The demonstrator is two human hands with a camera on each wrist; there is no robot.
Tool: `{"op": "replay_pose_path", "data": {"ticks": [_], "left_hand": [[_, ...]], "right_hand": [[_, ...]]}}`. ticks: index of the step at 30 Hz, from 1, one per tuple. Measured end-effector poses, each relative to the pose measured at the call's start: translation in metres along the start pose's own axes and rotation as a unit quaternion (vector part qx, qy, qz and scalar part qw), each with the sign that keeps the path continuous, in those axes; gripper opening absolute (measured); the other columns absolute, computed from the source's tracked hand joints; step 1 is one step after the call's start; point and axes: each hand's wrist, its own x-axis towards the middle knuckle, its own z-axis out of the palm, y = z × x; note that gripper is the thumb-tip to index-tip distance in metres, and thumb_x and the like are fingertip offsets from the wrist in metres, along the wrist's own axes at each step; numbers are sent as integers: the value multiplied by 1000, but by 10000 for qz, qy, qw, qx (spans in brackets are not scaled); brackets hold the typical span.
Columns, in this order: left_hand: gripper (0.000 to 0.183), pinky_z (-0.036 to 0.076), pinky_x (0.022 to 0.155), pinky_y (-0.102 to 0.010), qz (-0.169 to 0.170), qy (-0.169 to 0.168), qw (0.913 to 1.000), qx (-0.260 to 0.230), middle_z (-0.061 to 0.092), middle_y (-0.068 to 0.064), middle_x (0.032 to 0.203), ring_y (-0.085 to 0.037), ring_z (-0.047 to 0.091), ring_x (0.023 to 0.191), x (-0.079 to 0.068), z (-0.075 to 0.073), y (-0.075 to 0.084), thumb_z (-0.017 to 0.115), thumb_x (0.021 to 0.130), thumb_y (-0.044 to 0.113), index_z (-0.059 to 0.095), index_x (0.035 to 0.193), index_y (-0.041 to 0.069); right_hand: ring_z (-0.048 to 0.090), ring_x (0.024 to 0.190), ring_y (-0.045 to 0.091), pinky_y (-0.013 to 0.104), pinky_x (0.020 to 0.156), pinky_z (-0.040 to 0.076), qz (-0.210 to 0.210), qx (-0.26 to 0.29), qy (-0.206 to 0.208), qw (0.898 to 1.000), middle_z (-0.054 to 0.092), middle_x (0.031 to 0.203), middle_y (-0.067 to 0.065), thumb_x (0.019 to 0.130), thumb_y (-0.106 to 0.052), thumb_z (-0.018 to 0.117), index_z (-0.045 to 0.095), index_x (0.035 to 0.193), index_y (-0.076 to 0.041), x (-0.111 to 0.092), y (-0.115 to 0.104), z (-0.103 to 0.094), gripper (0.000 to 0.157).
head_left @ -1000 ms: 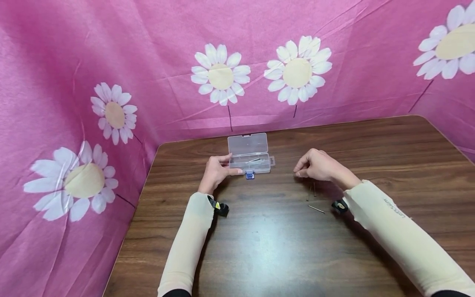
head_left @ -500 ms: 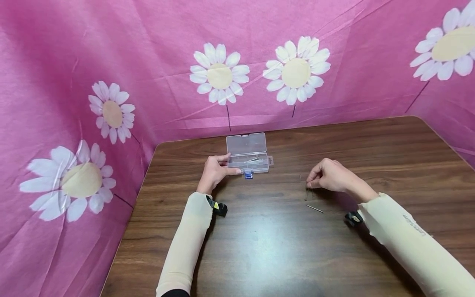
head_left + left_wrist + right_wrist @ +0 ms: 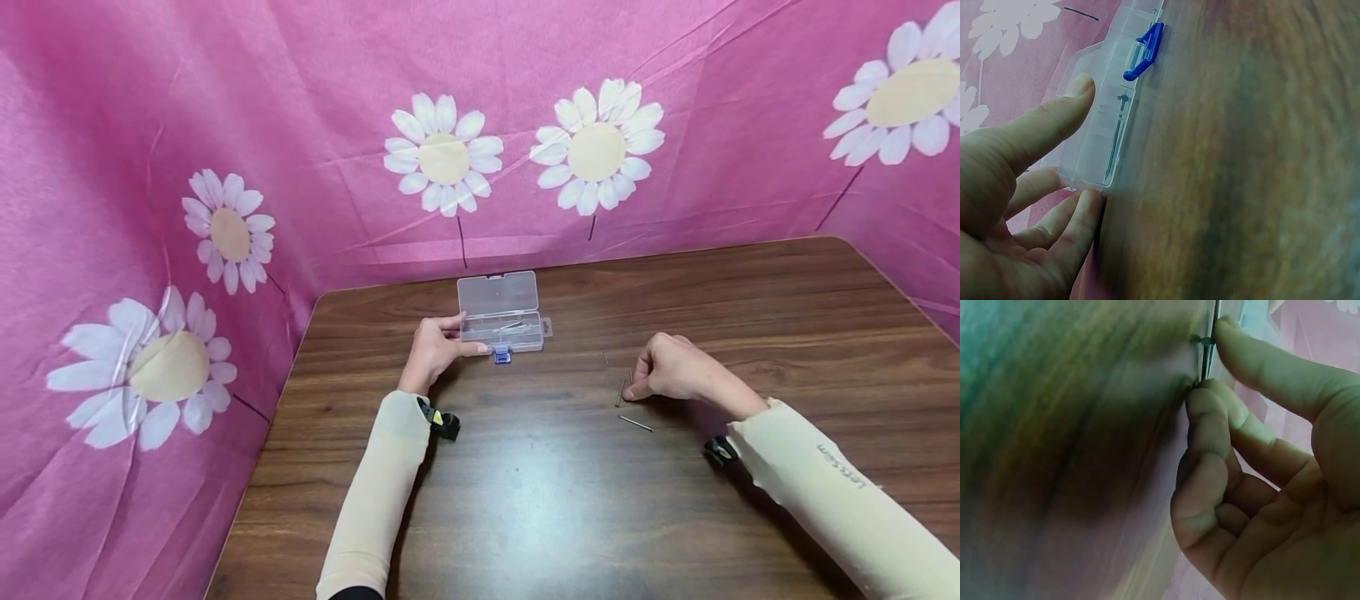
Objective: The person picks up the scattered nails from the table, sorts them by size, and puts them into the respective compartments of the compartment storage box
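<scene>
clear plastic box (image 3: 525, 345): on the wood table (image 3: 555, 500), pink daisy cloth (image 3: 337, 100) behind it. lid (image 3: 497, 294) tipped back at the box's far side, blue latch (image 3: 502, 355) hanging off its front. slim metal nails (image 3: 512, 326) inside the box.

left hand (image 3: 435, 346): grips the box's left end, thumb on the front wall, fingers partly bent against the end.

right hand (image 3: 667, 371): well right of the box, thumb and fingers bent with a small gap, tips at a loose nail (image 3: 620, 392). can't tell if it's pinched. another nail (image 3: 635, 423) lies right of the box and nearer the person; a small one (image 3: 606, 358) is closer to the box.
</scene>
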Motion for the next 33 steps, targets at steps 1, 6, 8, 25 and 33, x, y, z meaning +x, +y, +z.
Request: {"op": "replay_pose_path", "data": {"ticks": [1,6,8,25,33], "left_hand": [[76,53,83,-28,3,5,10000,-6,69,-11,123,-19,64,105,0,0,0,98,64,13,67,133,12],[75,54,81,-27,10,21,10000,8,69,-11,122,-18,65,103,0,0,-1,98,64,14,67,132,13],[75,54,82,-28,29,18,10000,30,69,-11,122,-18,65,104,0,-1,-1,98,64,14,67,132,13],[75,53,83,-29,39,-8,9999,99,69,-10,124,-20,63,106,0,0,-1,98,64,14,67,133,12],[75,52,88,-32,79,8,9999,136,68,-7,126,-19,63,107,1,0,-2,98,63,14,68,131,12]], "right_hand": [[54,65,13,37,70,47,22,-27,-15,10000,62,63,-14,72,-33,90,69,61,-23,0,0,-1,26],[53,64,13,37,68,47,17,-86,-131,9999,59,62,-12,78,-14,81,65,61,-20,-1,0,-2,24],[51,62,14,35,64,45,35,-78,-224,9997,55,60,-10,78,-8,74,62,60,-18,-1,-1,-2,23],[51,68,13,36,70,43,-450,229,232,9985,57,71,-6,91,-2,64,66,81,-11,5,-5,-8,14],[52,70,14,38,72,43,-591,354,474,9965,57,73,-4,93,5,56,61,79,-11,17,-9,-6,21]]}}
